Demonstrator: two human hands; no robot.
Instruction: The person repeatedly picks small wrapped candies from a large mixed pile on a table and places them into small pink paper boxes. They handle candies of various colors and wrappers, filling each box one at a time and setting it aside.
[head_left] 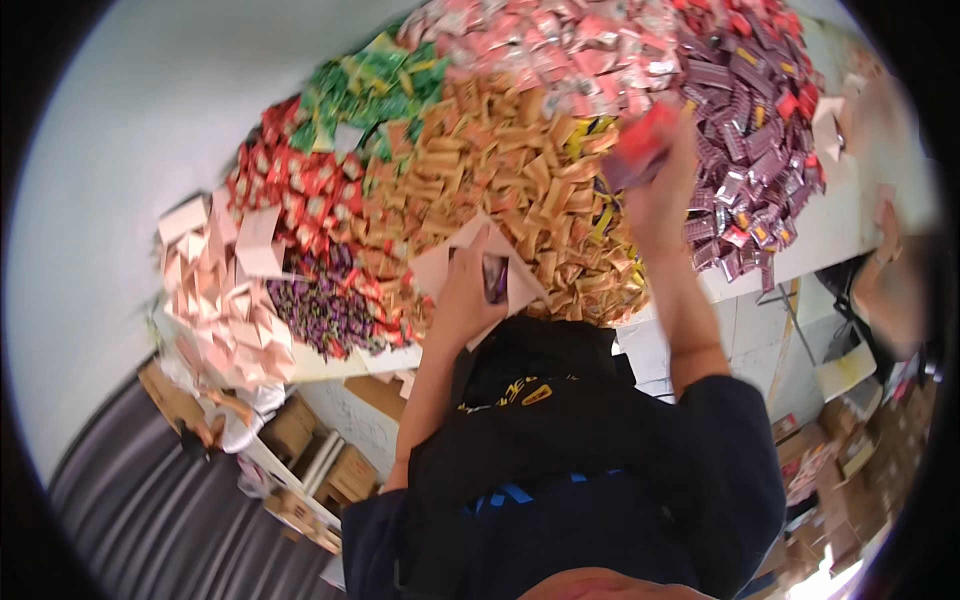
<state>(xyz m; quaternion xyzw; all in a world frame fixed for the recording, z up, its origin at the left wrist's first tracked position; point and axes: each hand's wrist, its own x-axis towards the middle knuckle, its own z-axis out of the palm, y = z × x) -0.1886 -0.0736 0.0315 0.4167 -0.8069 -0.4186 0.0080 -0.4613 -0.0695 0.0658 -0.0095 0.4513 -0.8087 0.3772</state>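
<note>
My left hand [462,305] is closed on an open pale pink paper box [522,287], held low over the near edge of the heap. Some dark purple wrapped pieces [495,278] show inside the box. Farther right, my right hand [662,200] is raised over the heap, closed around a red packet [652,128] and a purple packet [626,166], both smeared by motion. Beneath both hands spread tan-wrapped snack packets [480,130], with a few yellow ones [590,135] among them. Purple-wrapped packets [765,150] lie just right of my right hand.
Pink packets [560,50] and green packets [370,85] lie at the back. Red packets [300,180] and small dark purple sweets [325,300] sit left, beside piled pink boxes [215,300]. Another person's hand [888,235] shows at right. Cardboard boxes [350,475] stand below the table [835,230].
</note>
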